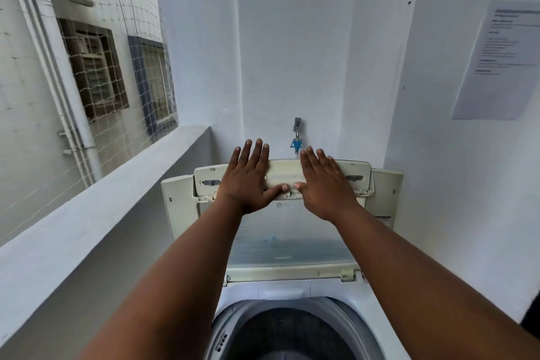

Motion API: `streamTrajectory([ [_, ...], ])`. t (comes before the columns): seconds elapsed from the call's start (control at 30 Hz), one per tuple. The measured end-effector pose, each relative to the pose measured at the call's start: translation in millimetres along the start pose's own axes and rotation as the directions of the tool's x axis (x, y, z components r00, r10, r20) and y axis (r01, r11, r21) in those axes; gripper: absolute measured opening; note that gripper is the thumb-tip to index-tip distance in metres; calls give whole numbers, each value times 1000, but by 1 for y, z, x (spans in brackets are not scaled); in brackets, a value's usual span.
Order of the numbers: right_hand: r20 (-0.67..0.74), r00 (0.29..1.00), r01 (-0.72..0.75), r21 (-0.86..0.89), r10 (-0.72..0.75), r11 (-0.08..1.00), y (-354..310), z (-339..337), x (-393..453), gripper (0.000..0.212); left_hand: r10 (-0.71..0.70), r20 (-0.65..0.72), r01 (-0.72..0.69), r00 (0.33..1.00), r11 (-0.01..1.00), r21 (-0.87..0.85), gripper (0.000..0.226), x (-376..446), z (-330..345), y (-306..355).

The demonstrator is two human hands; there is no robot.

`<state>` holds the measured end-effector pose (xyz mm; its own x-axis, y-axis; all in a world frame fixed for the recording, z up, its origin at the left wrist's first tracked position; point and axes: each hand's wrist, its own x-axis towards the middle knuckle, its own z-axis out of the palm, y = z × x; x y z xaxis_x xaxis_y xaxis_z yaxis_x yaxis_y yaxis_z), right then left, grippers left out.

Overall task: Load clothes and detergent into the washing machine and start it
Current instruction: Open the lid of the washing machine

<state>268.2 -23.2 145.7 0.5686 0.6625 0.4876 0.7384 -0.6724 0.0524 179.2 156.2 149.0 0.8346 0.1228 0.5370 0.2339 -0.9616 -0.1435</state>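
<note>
A white top-loading washing machine (380, 318) stands below me, and its folding lid (292, 240) is raised upright against the back wall. The round drum opening (292, 330) looks dark inside; I cannot tell what lies in it. My left hand (248, 181) rests flat, fingers spread, on the upper left of the lid's folded panel. My right hand (324, 187) lies flat on the upper right of the same panel. Both thumbs nearly meet at the panel's centre latch. Neither hand holds anything. No clothes or detergent are in view.
A water tap with a blue fitting (296, 140) sticks out of the wall just behind the lid. A pale ledge (102, 199) runs along the left, with netting and a neighbouring building beyond. Printed paper notices (502, 61) hang on the right wall.
</note>
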Motion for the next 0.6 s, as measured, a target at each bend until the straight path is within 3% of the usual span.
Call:
streamTrajectory([
  [0.17,41,999,-25,27,23,999,6,12,32,70,-9,83,13,997,999,-47,106,31,14,-12],
  [0.6,119,993,-19,27,16,999,13,19,48,68,-49,121,53,991,998,-29,109,45,23,-13],
])
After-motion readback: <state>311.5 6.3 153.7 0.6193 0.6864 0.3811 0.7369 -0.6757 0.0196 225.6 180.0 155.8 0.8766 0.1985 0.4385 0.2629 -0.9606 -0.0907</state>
